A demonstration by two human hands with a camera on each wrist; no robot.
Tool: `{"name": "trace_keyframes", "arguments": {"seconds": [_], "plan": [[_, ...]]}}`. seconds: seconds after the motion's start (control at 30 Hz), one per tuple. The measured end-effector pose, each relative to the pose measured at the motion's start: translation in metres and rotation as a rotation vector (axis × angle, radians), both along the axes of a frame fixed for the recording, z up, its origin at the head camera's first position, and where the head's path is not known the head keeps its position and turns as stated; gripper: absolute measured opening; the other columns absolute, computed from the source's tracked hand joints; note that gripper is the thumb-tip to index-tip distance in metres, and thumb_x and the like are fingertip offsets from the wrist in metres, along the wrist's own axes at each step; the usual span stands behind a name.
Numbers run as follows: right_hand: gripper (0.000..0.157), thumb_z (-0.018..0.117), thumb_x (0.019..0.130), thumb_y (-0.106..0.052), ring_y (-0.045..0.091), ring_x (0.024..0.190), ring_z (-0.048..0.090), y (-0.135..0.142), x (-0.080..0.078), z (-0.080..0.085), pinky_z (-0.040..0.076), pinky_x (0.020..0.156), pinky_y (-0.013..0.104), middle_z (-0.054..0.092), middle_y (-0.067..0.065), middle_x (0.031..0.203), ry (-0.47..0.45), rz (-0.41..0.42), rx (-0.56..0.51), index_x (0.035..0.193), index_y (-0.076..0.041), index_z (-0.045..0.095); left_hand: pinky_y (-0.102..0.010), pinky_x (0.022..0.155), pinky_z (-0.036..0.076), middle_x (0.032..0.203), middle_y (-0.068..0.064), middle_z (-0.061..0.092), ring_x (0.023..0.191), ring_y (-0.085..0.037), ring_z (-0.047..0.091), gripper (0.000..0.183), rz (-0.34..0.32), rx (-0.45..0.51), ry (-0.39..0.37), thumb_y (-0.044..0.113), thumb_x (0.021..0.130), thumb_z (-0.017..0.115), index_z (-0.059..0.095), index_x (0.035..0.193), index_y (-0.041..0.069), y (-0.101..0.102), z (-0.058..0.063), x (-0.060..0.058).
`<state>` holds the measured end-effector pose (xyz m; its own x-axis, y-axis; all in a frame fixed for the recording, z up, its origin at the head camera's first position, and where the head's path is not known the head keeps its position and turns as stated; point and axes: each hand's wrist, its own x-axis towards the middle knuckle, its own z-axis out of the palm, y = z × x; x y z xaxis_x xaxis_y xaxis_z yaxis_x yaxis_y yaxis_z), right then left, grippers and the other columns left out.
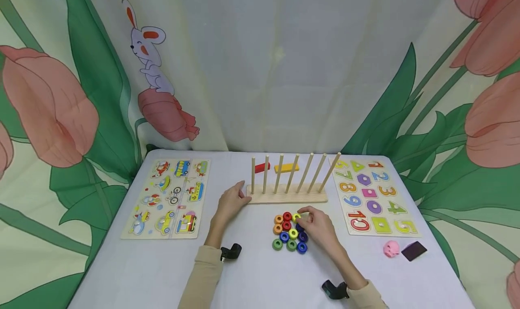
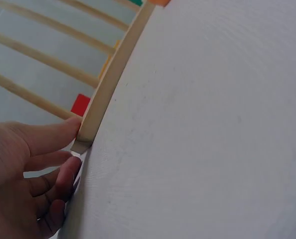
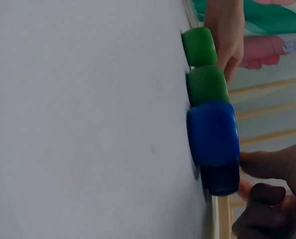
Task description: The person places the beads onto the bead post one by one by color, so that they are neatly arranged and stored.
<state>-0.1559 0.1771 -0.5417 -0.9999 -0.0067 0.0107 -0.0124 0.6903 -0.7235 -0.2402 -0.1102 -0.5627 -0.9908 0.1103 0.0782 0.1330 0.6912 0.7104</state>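
Note:
A wooden peg stand (image 1: pixel 286 197) with several upright pegs stands at the middle back. My left hand (image 1: pixel 230 203) is at its left end; in the left wrist view the thumb (image 2: pixel 63 133) rests on the end of the base and the other fingers curl beside it. Several coloured rings lie clustered in front of the stand. At the cluster's far right my right hand (image 1: pixel 320 227) pinches a yellow ring (image 1: pixel 296 217) between thumb and index finger. The right wrist view shows a blue ring (image 3: pixel 214 133) and a green ring (image 3: pixel 208 84) from the side; the yellow ring is hidden there.
Behind the stand lie a red block (image 1: pixel 262 167) and a yellow block (image 1: pixel 286 167). A vehicle puzzle board (image 1: pixel 140 191) lies left, a number puzzle board (image 1: pixel 361 200) right. Nearer right are a pink pig toy (image 1: pixel 391 249) and a dark rectangular piece (image 1: pixel 414 251).

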Motion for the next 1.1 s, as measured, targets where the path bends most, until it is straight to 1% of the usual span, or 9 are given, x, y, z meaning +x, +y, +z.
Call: {"name": "trace_keyframes", "arguments": {"seconds": [0.2,0.33,0.43,0.57,0.67,0.77,0.87,0.97,1.1], "plan": [[0.029,0.074,0.081,-0.028,0.013,0.043,0.040,-0.007,-0.007,-0.006,0.029,0.040,0.028,0.046,-0.003,0.053,-0.025,-0.023,0.056,0.103,-0.010,0.069,-0.030,0.057,0.035,0.072,0.003,0.051,0.064,-0.014,0.045,0.057,-0.030,-0.039,-0.020,0.030,0.082,0.073,0.057,0.130,0.004,0.000,0.004,-0.002],[0.032,0.071,0.085,-0.033,0.011,0.042,0.039,-0.009,-0.008,-0.001,0.028,0.040,0.027,0.045,-0.004,0.053,0.011,-0.040,0.076,0.105,-0.009,0.069,-0.030,0.058,0.034,0.075,0.002,0.051,0.065,-0.015,0.045,0.061,-0.046,-0.021,-0.043,0.031,0.079,0.077,0.057,0.130,0.004,-0.002,0.005,-0.001],[0.035,0.067,0.088,-0.037,0.010,0.042,0.036,-0.018,-0.006,0.018,0.026,0.039,0.025,0.042,-0.005,0.054,0.100,-0.046,0.046,0.109,-0.009,0.068,-0.030,0.057,0.034,0.078,0.001,0.053,0.064,-0.014,0.044,0.065,-0.062,-0.009,-0.072,0.032,0.077,0.079,0.056,0.132,0.006,-0.004,0.004,0.001],[0.037,0.064,0.090,-0.038,0.012,0.043,0.034,-0.046,-0.010,0.075,0.025,0.039,0.026,0.040,-0.003,0.054,0.308,0.013,-0.061,0.114,-0.010,0.067,-0.029,0.058,0.033,0.080,0.001,0.053,0.064,-0.014,0.043,0.067,-0.074,-0.018,-0.072,0.031,0.076,0.080,0.055,0.133,0.007,-0.005,0.002,0.000],[0.036,0.063,0.091,-0.037,0.012,0.043,0.033,-0.070,-0.021,0.115,0.025,0.040,0.027,0.038,-0.004,0.054,0.451,0.094,-0.099,0.114,-0.010,0.066,-0.030,0.058,0.033,0.080,0.001,0.052,0.064,-0.014,0.043,0.066,-0.078,-0.009,-0.059,0.029,0.076,0.080,0.055,0.133,0.007,-0.005,0.002,0.000],[0.036,0.060,0.092,-0.037,0.010,0.040,0.030,-0.090,-0.038,0.139,0.024,0.040,0.026,0.036,-0.005,0.052,0.535,0.143,-0.072,0.115,-0.010,0.066,-0.029,0.057,0.033,0.080,0.001,0.052,0.064,-0.014,0.042,0.066,-0.091,-0.003,-0.042,0.029,0.077,0.079,0.054,0.134,0.006,-0.005,0.002,0.000],[0.037,0.059,0.094,-0.037,0.009,0.038,0.029,-0.106,-0.054,0.150,0.023,0.038,0.025,0.036,-0.006,0.050,0.552,0.178,-0.009,0.117,-0.009,0.065,-0.029,0.057,0.033,0.080,0.000,0.052,0.065,-0.014,0.042,0.065,-0.102,-0.005,-0.028,0.029,0.078,0.079,0.054,0.134,0.005,-0.005,0.001,0.000],[0.036,0.059,0.094,-0.036,0.008,0.037,0.026,-0.118,-0.064,0.149,0.021,0.037,0.024,0.036,-0.006,0.047,0.543,0.197,0.071,0.117,-0.008,0.064,-0.029,0.058,0.034,0.081,-0.001,0.053,0.066,-0.014,0.043,0.065,-0.103,-0.009,-0.030,0.029,0.078,0.078,0.054,0.133,0.005,-0.005,0.000,0.001],[0.036,0.061,0.093,-0.033,0.008,0.037,0.022,-0.127,-0.068,0.143,0.020,0.037,0.025,0.037,-0.006,0.044,0.546,0.194,0.142,0.118,-0.007,0.064,-0.029,0.057,0.034,0.081,-0.002,0.053,0.066,-0.014,0.043,0.066,-0.100,-0.014,-0.027,0.029,0.078,0.078,0.054,0.134,0.005,-0.006,0.002,-0.002]]}}
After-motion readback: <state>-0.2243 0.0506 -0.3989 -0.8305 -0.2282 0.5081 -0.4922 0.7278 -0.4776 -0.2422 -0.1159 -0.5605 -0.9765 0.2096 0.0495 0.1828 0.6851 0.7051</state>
